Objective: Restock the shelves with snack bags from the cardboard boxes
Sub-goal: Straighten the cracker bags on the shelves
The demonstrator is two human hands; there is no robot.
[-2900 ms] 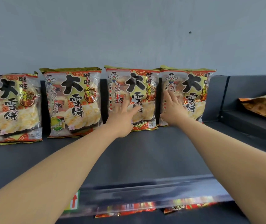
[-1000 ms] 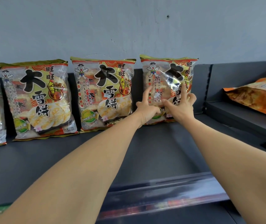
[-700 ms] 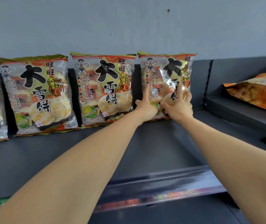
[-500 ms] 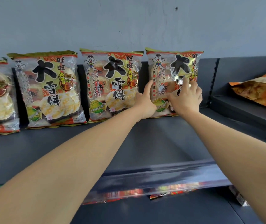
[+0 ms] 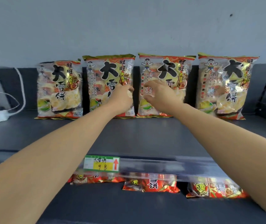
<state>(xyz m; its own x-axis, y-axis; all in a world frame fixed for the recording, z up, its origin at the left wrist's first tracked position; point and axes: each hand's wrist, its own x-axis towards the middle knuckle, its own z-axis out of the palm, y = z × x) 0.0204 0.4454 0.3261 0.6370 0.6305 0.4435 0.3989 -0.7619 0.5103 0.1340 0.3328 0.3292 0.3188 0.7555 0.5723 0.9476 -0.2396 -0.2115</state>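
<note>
Snack bags stand upright in a row of four along the back of the dark shelf point(image 5: 145, 139), leaning against the grey wall point(image 5: 129, 26): the far-left bag point(image 5: 59, 89), the second bag point(image 5: 106, 78), the third bag point(image 5: 166, 70) and the far-right bag point(image 5: 224, 86), with narrow gaps between them. Your left hand point(image 5: 122, 97) is in front of the second bag's right side, fingers curled; blur keeps me from telling whether it grips the bag. Your right hand point(image 5: 159, 96) is spread loosely over the third bag's front, holding nothing that I can see. A price tag point(image 5: 101, 163) sits on the shelf's front rail, red snack bags point(image 5: 151, 185) lie on the shelf below, and a white cable point(image 5: 16, 97) loops at the far left.
</note>
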